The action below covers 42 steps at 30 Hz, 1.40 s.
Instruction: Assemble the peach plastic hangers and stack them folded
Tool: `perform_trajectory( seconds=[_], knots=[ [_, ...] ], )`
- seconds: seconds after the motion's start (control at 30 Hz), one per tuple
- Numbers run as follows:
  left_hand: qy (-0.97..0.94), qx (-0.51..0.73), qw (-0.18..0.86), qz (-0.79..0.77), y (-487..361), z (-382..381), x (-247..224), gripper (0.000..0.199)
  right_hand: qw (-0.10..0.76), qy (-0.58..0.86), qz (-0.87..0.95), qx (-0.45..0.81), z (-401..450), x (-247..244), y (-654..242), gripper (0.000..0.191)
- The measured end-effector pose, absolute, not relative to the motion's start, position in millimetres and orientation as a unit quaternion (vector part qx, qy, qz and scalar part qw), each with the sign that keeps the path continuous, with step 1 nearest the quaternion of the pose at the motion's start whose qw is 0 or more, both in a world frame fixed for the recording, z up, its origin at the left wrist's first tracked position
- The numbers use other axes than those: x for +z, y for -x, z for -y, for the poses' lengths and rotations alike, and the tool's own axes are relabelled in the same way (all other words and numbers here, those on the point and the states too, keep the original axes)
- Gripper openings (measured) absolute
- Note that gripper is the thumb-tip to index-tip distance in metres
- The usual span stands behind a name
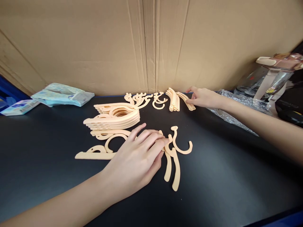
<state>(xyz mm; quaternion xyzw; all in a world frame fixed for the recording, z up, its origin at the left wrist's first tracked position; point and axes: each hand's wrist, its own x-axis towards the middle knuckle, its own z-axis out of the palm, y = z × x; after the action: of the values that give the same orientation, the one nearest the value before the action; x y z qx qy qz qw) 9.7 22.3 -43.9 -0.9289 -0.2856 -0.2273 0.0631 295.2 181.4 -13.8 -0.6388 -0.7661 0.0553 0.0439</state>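
My left hand (138, 154) is low over the middle of the black table, its thumb and fingers curled around the upper ends of cream plastic hanger pieces; the exact grip is partly hidden. Two curved hanger arms (176, 173) stick out below its fingertips. Beside them lies a loose hanger hook (183, 149). Partly under the hand are larger flat hanger parts (94, 155). Far right, my right hand (203, 97) reaches to a small stack of curved hanger arms (189, 105), touching its edge with fingers apart.
A stack of hanger bodies (113, 123) stands behind my left hand. Farther back lie several hooks (159, 101) and another pile of curved arms (174, 99). Blue packets (62, 94) are at the left, bubble wrap (233, 115) and a clear bottle (265, 77) at the right. Cardboard (94, 41) walls the back.
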Motion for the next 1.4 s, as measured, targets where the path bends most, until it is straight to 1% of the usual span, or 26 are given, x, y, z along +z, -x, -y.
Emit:
perform_trajectory(
  seconds=[0.1, 0.17, 0.3, 0.5, 0.67, 0.7, 0.83, 0.97, 1.13, 1.3, 1.4],
  knots=[
    [0.926, -0.232, 0.074, 0.290, -10.6, -22.5, -43.3, 0.027, 0.043, 0.654, 0.755, 0.023, -177.5, -14.4, -296.7, 0.063],
    [0.922, -0.234, 0.085, 0.297, -10.8, -22.5, -43.0, 0.025, 0.037, 0.659, 0.751, 0.013, -177.3, -16.7, -296.4, 0.065],
    [0.918, -0.233, 0.100, 0.306, -10.5, -22.7, -43.6, 0.026, 0.018, 0.658, 0.753, 0.012, -173.9, -18.1, -298.4, 0.054],
    [0.917, -0.224, 0.104, 0.313, -9.8, -24.2, -45.8, 0.028, -0.023, 0.648, 0.761, 0.020, -135.0, -13.3, -310.8, 0.052],
    [0.912, -0.226, 0.115, 0.321, -10.0, -24.0, -45.8, 0.028, -0.020, 0.564, 0.826, 0.011, -82.4, -20.1, -312.8, 0.043],
    [0.912, -0.226, 0.116, 0.321, -10.2, -23.9, -45.6, 0.028, -0.015, 0.541, 0.841, 0.001, -73.4, -21.8, -310.8, 0.042],
    [0.912, -0.228, 0.124, 0.316, -11.2, -23.7, -44.3, 0.027, 0.060, 0.422, 0.903, -0.061, -54.5, -23.5, -296.1, 0.036],
    [0.911, -0.226, 0.142, 0.315, -11.1, -22.9, -43.9, 0.026, 0.090, 0.367, 0.919, -0.109, -62.1, -20.1, -281.5, 0.039],
    [0.917, -0.226, 0.142, 0.297, -9.9, -20.7, -43.9, 0.028, 0.112, 0.341, 0.929, -0.090, -80.2, -24.6, -275.0, 0.044],
    [0.928, -0.213, 0.130, 0.277, -10.2, -20.9, -42.5, 0.028, 0.171, 0.306, 0.933, -0.081, -91.9, -36.1, -275.1, 0.034],
    [0.933, -0.213, 0.120, 0.266, -10.0, -21.6, -42.5, 0.028, 0.190, 0.289, 0.934, -0.091, -96.2, -40.8, -275.7, 0.031]
  ],
)
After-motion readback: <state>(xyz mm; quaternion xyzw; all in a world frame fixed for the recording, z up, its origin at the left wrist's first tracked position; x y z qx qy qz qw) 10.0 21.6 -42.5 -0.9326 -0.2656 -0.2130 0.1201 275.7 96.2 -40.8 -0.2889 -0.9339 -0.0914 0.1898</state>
